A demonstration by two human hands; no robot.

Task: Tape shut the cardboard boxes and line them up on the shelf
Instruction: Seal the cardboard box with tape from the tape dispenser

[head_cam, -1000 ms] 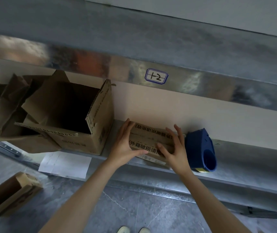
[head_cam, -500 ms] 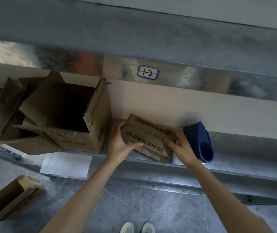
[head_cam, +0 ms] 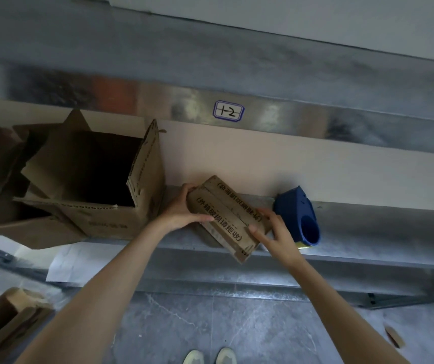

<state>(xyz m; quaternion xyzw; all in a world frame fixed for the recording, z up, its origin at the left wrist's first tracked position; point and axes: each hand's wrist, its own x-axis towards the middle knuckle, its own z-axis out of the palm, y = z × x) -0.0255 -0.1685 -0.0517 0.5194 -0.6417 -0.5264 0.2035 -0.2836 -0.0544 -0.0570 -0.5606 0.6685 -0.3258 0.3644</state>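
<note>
Box (head_cam: 226, 219), small, tilted, half over shelf (head_cam: 368, 232) edge.
My left hand (head_cam: 181, 211) and right hand (head_cam: 276, 235) grip its ends; a loose hold could drop it, or swing it into the tape dispenser (head_cam: 300, 216) beside.

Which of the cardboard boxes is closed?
The small printed box held between the left hand and right hand, its flaps folded flat; the large box beside it gapes open.

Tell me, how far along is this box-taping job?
Nothing looks finished. In hand: the left hand and right hand grip a small box, flaps folded, tilted over the shelf. Left: the blue tape dispenser lies idle beside it, and the big box and the floor box gape open.
</note>
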